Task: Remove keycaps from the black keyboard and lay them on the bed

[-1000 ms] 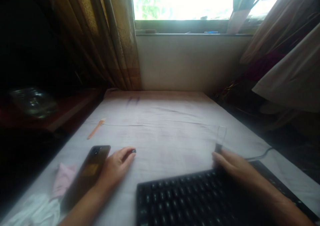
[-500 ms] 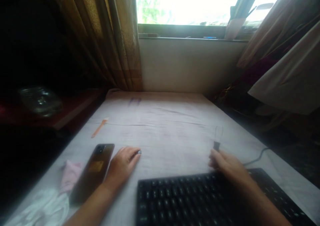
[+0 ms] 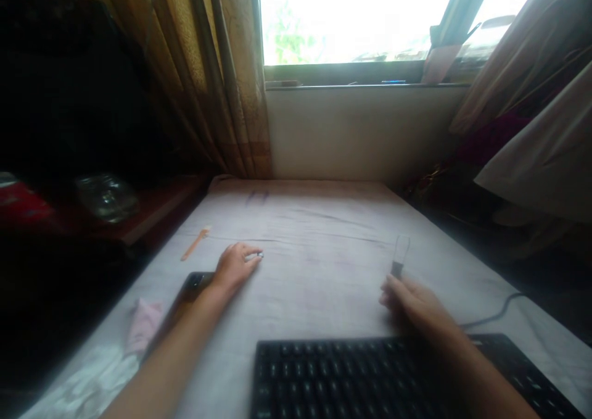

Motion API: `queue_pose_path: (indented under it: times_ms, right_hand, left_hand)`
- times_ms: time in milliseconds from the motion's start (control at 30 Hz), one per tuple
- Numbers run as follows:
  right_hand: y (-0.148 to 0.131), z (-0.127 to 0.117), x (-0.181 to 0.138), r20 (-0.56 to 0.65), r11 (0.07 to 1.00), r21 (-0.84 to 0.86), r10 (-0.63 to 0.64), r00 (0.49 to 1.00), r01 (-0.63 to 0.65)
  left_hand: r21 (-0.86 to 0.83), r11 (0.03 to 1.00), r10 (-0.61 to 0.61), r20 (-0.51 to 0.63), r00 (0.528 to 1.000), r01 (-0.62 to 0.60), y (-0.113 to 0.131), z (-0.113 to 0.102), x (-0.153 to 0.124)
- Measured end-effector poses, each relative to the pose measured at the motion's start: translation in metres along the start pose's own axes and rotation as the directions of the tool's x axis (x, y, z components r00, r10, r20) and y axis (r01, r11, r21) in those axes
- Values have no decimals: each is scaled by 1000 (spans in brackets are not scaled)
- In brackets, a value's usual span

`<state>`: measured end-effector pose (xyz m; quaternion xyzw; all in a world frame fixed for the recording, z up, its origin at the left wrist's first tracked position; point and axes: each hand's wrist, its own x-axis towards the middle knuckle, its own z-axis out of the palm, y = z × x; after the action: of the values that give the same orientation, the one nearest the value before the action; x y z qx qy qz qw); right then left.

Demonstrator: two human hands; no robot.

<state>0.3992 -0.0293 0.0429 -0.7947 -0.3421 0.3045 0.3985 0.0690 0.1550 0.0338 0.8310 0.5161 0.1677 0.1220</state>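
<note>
Black keyboard (image 3: 370,376) lies at 6 o'clock on the cloth-covered table (image 3: 324,234), its keys all seated as far as the dim view shows and its cable (image 3: 494,315) trailing off toward 4 o'clock. The right hand (image 3: 411,302), at 5 o'clock, pinches the dark handle of a wire-loop puller (image 3: 399,255) standing just beyond its fingertips, while the left hand (image 3: 235,265), at 8 o'clock, rests on the cloth pinching a small dark piece (image 3: 259,255), perhaps a keycap, beside a phone (image 3: 194,283). A glass jar (image 3: 107,195) on the side shelf at 9 o'clock is too dim to show any contents.
</note>
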Motion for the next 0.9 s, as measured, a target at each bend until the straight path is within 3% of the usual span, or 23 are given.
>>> queue_pose_path:
  times_ms: [200, 433, 667, 900]
  right_hand:
    - [2, 1, 1, 23, 1000, -5, -20, 1000, 20]
    - [4, 1, 8, 80, 998, -36, 63, 995, -60]
    - [13, 3, 12, 65, 997, -39, 70, 995, -68]
    - [6, -2, 8, 116, 997, -57, 64, 991, -58]
  left_hand:
    - [57, 998, -26, 44, 999, 23, -13, 7, 14]
    - [84, 996, -23, 64, 998, 17, -28, 8, 13]
    - [61, 998, 11, 56, 998, -15, -35, 10, 10]
    - [36, 999, 40, 24, 999, -41, -40, 13, 8]
